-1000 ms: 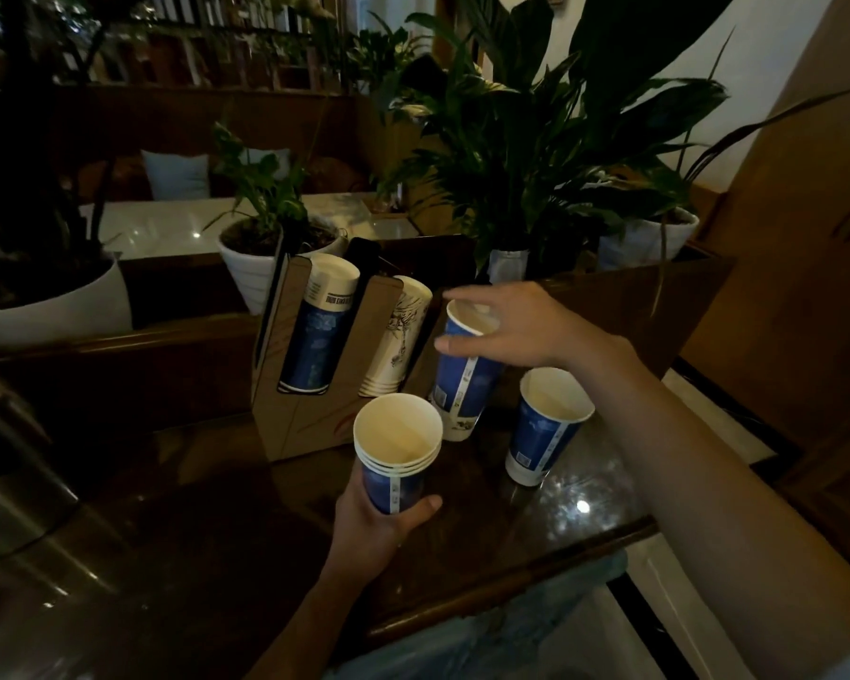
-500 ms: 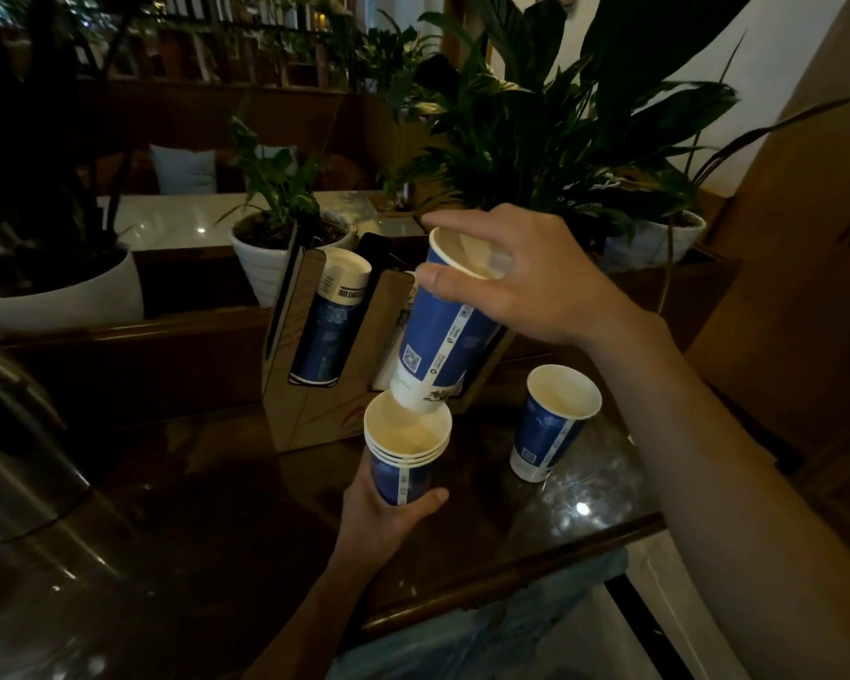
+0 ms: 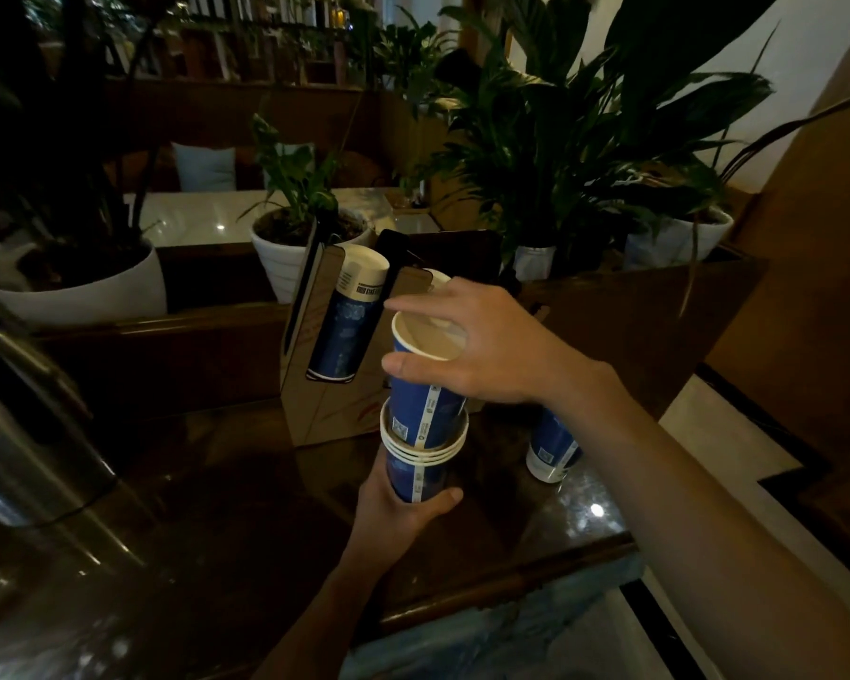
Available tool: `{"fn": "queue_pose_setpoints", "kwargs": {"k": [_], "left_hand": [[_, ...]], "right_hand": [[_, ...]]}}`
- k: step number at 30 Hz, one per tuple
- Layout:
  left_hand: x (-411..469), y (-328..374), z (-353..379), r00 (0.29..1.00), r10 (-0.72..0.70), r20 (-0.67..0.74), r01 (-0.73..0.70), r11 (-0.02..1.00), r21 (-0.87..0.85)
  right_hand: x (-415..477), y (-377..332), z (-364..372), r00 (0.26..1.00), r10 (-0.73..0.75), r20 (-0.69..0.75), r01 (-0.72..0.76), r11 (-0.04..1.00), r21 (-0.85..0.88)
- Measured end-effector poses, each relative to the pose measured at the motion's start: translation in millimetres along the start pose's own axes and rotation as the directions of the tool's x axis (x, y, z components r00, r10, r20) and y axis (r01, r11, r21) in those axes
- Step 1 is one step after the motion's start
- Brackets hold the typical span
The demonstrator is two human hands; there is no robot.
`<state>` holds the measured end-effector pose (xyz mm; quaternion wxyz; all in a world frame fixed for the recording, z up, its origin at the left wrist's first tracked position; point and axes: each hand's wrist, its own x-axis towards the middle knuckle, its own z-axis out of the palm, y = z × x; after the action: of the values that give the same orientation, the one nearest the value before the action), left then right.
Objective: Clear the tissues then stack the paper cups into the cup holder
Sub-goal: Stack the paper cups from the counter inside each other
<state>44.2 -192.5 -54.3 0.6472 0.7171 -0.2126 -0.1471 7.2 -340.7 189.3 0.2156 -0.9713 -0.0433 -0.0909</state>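
Metal vessel (image 3: 16,434) at the far left edge, its shape too dark to identify; it stands on the glossy dark counter (image 3: 217,507); behind it, on a ledge, a large white pot (image 3: 94,296) holds a dark-leaved plant, and further right a ribbed white pot (image 3: 278,252) holds a small green one.

Left of centre the brown cup holder (image 3: 310,400) stands on the counter, leaning back; its left slot holds an upside-down column of cups (image 3: 347,326), blue-walled with a pale base uppermost; its next slot shows only a pale cup edge (image 3: 440,278) above the fingers, the rest hidden.

In front of the holder, raised off the counter, the left hand (image 3: 393,512) is wrapped from below around a nested stack (image 3: 415,476) of several blue cups, mouths up, thumb on the near wall; a single cup (image 3: 423,400) sits partway down inside the top of that stack, upright, its interior pale and holding nothing; the right hand (image 3: 491,350) grips this cup at its rim, thumb on the near side and fingers arched over the far side.

Right of the hands a lone cup (image 3: 548,449) stands on the counter, partly hidden by the right forearm; behind it, two more white pots (image 3: 678,238) hold broad-leaved plants.
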Motion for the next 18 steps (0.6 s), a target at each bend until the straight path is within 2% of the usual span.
{"fn": "queue_pose_setpoints", "kwargs": {"k": [10, 18], "left_hand": [[-0.6, 3.2, -2.2, 1.000, -0.014, 0.017, 0.015, 0.999, -0.049], [-0.6, 1.7, -3.3, 0.999, -0.037, 0.028, 0.039, 0.998, -0.055]], "right_hand": [[-6.9, 9.5, 42.8, 0.996, 0.002, 0.094, 0.004, 0.998, -0.058], [-12.4, 16.6, 63.7, 0.998, -0.049, 0.046, 0.053, 0.995, -0.085]]}}
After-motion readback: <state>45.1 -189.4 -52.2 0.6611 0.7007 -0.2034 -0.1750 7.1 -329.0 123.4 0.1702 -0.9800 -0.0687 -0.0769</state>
